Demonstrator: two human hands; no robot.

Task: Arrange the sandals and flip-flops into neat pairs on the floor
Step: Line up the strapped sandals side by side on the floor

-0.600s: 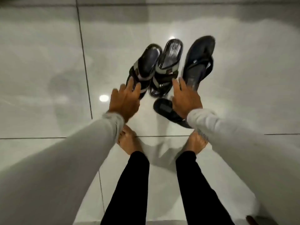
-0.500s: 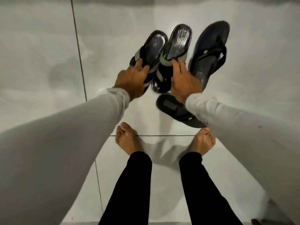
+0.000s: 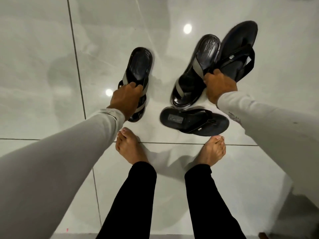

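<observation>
My left hand (image 3: 126, 99) grips a black sandal with grey straps (image 3: 140, 66) by its straps, left of centre. My right hand (image 3: 218, 87) holds the matching grey-strapped sandal (image 3: 198, 66) by a strap; it leans against a dark flip-flop (image 3: 240, 49) at the far right. Whether my fingers also hold that flip-flop's strap is unclear. The second dark flip-flop (image 3: 193, 121) lies sideways on the floor just ahead of my right foot.
The glossy white tile floor (image 3: 43, 75) has dark grout lines and bright light reflections. My bare feet (image 3: 129, 147) stand close behind the footwear, black trousers below. A small brown object (image 3: 263, 236) shows at the bottom right edge.
Both hands have closed on the strapped sandals. My left hand has pulled its sandal to the left, apart from the other, which stays beside the flip-flop on the right.
</observation>
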